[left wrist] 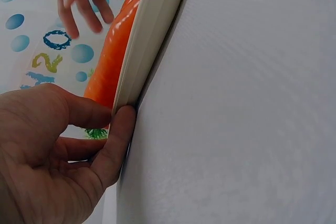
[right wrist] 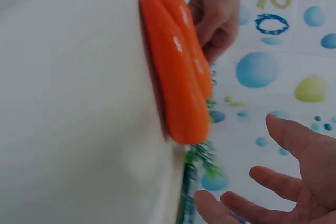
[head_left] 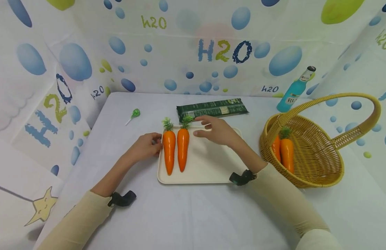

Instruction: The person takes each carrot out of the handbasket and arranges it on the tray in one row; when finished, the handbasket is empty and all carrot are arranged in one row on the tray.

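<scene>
A cream tray (head_left: 208, 173) lies on the white table. Two orange carrots with green tops rest side by side along its left part: the left carrot (head_left: 169, 152) and the right carrot (head_left: 182, 149). At the tray's left edge, my left hand (head_left: 146, 146) pinches the rim between thumb and finger; the left wrist view shows the grip on the rim (left wrist: 152, 30) closely. My right hand (head_left: 216, 130) hovers above the tray, just right of the right carrot's top, with fingers spread and nothing held. Its spread fingers also show in the right wrist view.
On the right stands a wicker basket (head_left: 317, 163) with a tall handle and carrots (head_left: 286, 152) inside. A blue bottle (head_left: 294, 93) stands behind it. A dark green packet (head_left: 214, 108) lies behind the tray, and a green lollipop (head_left: 135, 113) at the back left.
</scene>
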### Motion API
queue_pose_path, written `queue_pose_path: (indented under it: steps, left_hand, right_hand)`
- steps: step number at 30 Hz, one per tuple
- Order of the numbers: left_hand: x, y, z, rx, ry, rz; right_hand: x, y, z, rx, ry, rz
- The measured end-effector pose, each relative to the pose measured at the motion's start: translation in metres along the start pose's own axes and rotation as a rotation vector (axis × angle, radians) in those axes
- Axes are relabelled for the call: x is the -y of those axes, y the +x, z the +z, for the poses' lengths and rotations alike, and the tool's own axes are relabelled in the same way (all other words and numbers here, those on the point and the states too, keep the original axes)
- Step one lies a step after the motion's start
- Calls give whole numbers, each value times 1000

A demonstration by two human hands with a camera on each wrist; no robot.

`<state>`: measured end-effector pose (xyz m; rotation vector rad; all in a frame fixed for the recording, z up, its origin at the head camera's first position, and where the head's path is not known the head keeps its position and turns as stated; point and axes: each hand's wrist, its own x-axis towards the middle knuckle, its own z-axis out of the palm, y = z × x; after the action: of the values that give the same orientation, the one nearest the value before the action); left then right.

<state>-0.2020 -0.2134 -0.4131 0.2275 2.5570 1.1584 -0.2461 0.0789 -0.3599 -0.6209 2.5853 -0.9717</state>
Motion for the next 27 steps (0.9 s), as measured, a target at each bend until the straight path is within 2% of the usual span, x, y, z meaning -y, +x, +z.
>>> queue_pose_path:
  steps: [4, 9, 16, 19, 23, 27]
  left_hand:
    - [1, -1, -1, -1, 2, 4]
    - [1, -3, -2, 3, -2, 9]
    - [3, -3, -4, -4, 17, -1]
    - [3, -2, -5, -14, 21, -6]
    - [1, -1, -4, -6, 4, -2]
    - [-2, -1, -1, 1, 2, 9]
  right_hand:
    - [4, -29, -27, -8, -66, -10]
    - [7, -78, -63, 23, -105, -19]
    - [-4, -143, -111, 75, -191, -26]
    - [-20, -161, -131, 117, -237, -34]
    - [-52, -178, -150, 185, -249, 1]
    - [-92, -183, -158, 164, -225, 67]
